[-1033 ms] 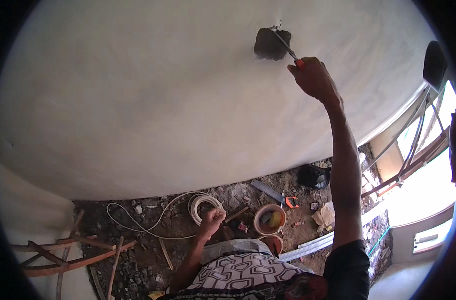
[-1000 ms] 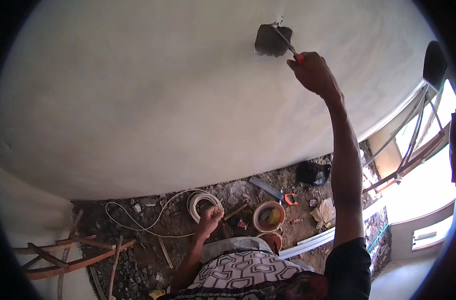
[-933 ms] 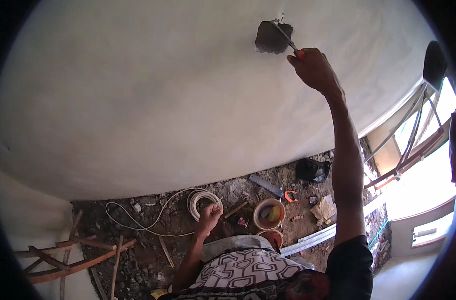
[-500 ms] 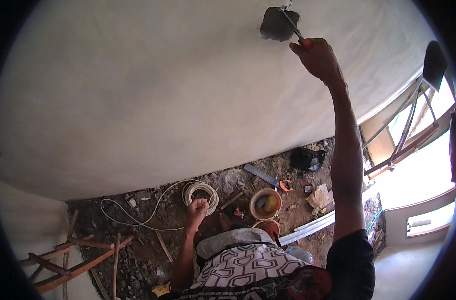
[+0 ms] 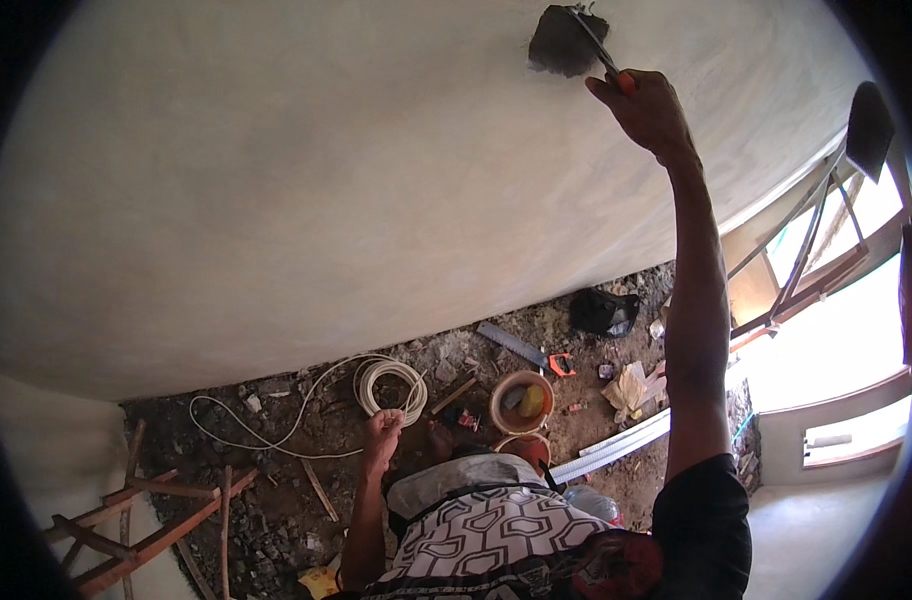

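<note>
Shifted toward our view's far edge with the dark hole [image 5: 559, 45], our right hand [image 5: 651, 108], nearer that hole, grips a red-handled tool [image 5: 605, 57] slanting far-left across it, while our left hand [image 5: 382, 432] curls near the cable coil [image 5: 365, 385], its grip unclear.

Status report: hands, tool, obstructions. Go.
Right hand gripping red-handled tool, held across dark wall patch. Left hand overlapping white coil in view, grip unclear. Saw and bucket on floor, away from tool.
</note>
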`<state>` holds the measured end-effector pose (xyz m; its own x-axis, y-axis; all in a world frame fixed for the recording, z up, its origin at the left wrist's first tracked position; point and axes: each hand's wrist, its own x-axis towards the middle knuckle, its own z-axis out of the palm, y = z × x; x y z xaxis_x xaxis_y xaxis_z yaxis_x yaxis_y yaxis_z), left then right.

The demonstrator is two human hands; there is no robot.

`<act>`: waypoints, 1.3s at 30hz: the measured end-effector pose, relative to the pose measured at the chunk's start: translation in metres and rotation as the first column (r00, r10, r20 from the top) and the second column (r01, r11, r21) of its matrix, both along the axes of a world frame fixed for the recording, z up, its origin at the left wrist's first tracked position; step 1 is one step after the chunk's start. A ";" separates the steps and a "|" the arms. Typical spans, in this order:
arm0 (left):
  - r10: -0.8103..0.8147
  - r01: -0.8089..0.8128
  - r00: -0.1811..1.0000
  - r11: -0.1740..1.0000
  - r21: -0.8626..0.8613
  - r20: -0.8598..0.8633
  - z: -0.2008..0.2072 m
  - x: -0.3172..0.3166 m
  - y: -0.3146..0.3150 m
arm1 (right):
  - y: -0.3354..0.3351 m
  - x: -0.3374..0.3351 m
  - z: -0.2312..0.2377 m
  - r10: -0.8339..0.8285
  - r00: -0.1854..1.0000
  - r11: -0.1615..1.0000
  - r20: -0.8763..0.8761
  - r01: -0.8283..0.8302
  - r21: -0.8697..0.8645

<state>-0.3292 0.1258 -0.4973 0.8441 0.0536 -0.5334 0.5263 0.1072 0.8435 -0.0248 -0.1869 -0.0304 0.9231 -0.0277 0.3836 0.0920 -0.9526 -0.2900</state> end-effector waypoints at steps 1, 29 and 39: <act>0.005 -0.005 1.000 1.000 -0.002 -0.006 -0.002 0.000 -0.001 | -0.002 0.000 0.000 0.005 1.000 1.000 -0.008 -0.005 0.005; -0.041 0.040 0.998 0.999 0.032 0.047 -0.029 -0.001 0.015 | 0.017 -0.019 0.012 -0.086 0.993 0.991 0.079 0.094 -0.092; -0.075 0.074 0.997 0.996 0.051 0.007 -0.034 -0.002 0.012 | 0.036 -0.032 0.030 -0.078 0.990 0.934 0.114 0.113 -0.339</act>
<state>-0.3313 0.1381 -0.5314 0.8515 0.0174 -0.5241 0.5237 0.0246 0.8516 -0.0572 -0.1510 0.0001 0.8805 0.0358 0.4727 0.0070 -0.9980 0.0625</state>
